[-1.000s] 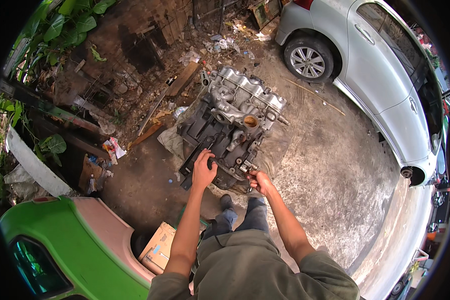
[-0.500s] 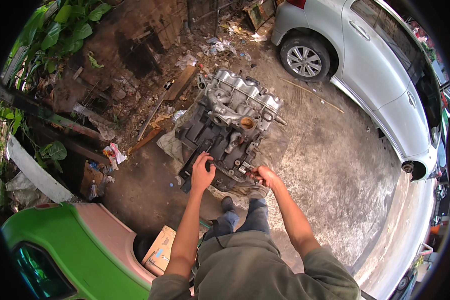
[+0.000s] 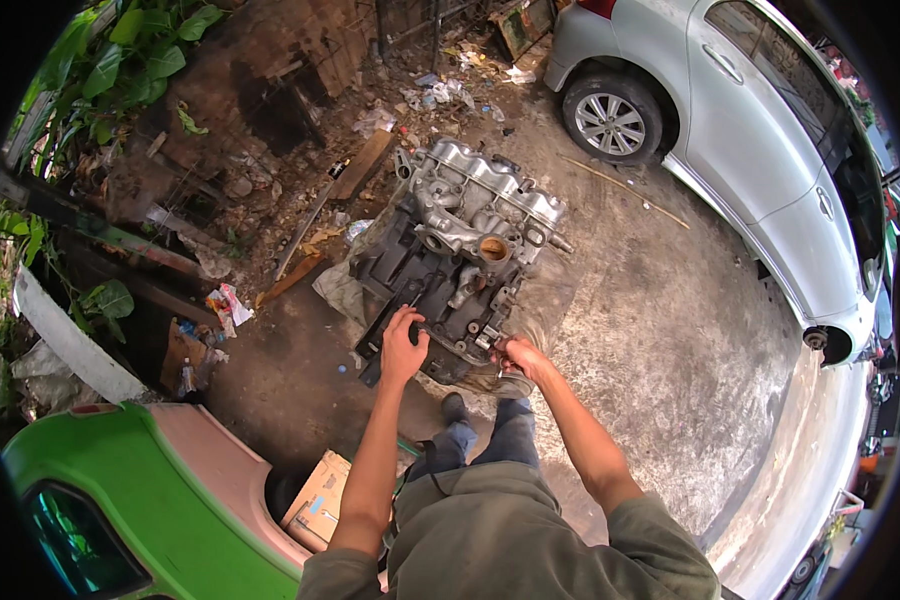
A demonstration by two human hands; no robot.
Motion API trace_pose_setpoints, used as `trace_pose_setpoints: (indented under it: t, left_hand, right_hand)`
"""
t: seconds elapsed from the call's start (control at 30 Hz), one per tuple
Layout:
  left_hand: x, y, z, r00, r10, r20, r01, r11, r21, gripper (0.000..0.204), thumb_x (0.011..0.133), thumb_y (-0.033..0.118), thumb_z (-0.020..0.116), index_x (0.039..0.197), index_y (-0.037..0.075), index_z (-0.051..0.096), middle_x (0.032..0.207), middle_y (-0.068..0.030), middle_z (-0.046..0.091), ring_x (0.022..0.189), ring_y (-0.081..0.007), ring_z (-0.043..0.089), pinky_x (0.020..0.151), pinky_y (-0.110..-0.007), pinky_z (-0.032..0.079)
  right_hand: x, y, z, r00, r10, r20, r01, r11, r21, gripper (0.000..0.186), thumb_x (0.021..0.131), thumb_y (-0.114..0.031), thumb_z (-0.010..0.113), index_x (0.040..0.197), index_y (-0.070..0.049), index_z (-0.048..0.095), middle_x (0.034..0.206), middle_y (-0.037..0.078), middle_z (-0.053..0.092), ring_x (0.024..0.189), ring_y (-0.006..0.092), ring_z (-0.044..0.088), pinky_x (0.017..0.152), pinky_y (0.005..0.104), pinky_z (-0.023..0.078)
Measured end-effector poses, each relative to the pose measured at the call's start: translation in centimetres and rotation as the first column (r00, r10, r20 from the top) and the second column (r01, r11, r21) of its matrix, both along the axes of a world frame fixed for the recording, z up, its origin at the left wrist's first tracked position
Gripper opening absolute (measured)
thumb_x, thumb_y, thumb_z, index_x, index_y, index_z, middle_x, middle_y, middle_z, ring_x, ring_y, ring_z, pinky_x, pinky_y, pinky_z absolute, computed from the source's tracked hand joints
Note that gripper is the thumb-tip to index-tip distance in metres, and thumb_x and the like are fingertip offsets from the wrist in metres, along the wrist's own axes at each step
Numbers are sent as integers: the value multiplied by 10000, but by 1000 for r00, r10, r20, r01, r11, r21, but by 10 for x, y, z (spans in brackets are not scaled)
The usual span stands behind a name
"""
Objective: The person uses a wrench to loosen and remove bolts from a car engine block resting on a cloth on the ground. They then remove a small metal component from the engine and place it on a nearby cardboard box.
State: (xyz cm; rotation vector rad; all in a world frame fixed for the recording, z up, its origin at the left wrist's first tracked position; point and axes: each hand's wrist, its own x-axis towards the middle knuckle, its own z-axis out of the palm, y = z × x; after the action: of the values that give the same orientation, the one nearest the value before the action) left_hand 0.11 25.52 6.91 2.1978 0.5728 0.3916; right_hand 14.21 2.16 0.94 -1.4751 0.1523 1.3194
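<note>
A car engine (image 3: 450, 235) sits on the ground in front of me, with a silvery ribbed top cover and a dark, greasy near side. My left hand (image 3: 403, 347) rests on the engine's near left edge, beside a long black part (image 3: 382, 345); its fingers are curved and apart from the thumb. At the near right corner, my right hand (image 3: 523, 357) is closed, its fingertips pinched beside a small metal fitting (image 3: 488, 338). What lies inside that pinch is too small to make out. Just below this hand is a round pulley (image 3: 515, 385).
A silver car (image 3: 740, 150) stands at the right. Close on my left are a green car body (image 3: 150, 500) and a cardboard box (image 3: 318, 497). A wooden plank (image 3: 362, 168) and scattered litter (image 3: 440, 95) lie beyond the engine; a thin stick (image 3: 625, 188) lies to its right.
My right hand has shifted slightly left and tilted a little at the same corner of the engine. The left hand stays almost where it was.
</note>
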Motion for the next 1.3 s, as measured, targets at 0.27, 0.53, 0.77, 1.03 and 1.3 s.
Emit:
trace_pose_setpoints:
  t: [0.27, 0.53, 0.77, 1.03, 1.3]
  left_hand:
    - [0, 3, 1, 999, -32, 2, 32, 999, 1, 186, 838, 55, 631, 1020, 19, 649, 1307, -181, 595, 1325, -399, 497, 1058, -499, 450]
    - [0, 4, -3, 999, -42, -17, 42, 999, 17, 197, 844, 68, 631, 1030, 8, 648, 1296, -194, 595, 1317, -403, 500, 1061, -500, 445]
    - [-1, 4, -1, 999, -33, -16, 33, 999, -1, 208, 842, 68, 629, 1041, 8, 646, 1303, -191, 590, 1322, -403, 493, 1063, -496, 443]
    - [1, 1, -1, 1000, -19, -15, 19, 1000, 15, 207, 825, 53, 656, 1031, 30, 655, 1269, -165, 623, 1319, -378, 505, 1063, -480, 436]
    - [0, 3, -1, 999, -29, -24, 29, 1000, 4, 219, 824, 60, 658, 1042, 30, 659, 1280, -170, 619, 1319, -381, 504, 1065, -488, 432]
  right_hand:
    - [-40, 9, -44, 905, -152, 396, 158, 987, 18, 151, 957, -112, 665, 889, 21, 686, 728, 75, 697, 595, 105, 614, 552, 281, 513]
    - [-32, 4, -35, 478, 179, 860, 95, 963, -254, 121, 858, 3, 697, 964, 48, 661, 822, 221, 661, 710, 321, 655, 636, 415, 473]
    - [-52, -4, -44, 367, 151, 918, 231, 941, -247, 119, 902, -51, 643, 976, 42, 647, 890, 255, 654, 843, 457, 633, 768, 505, 489]
    - [-55, -21, -34, 868, -203, 454, 266, 961, -79, 318, 1065, -248, 451, 1003, -34, 679, 684, 50, 602, 577, 176, 549, 570, 337, 446]
    - [-33, -5, -10, 787, -426, -447, 493, 869, 39, 354, 1102, -293, 314, 1113, -37, 558, 618, -64, 348, 492, 65, 229, 478, 257, 279]
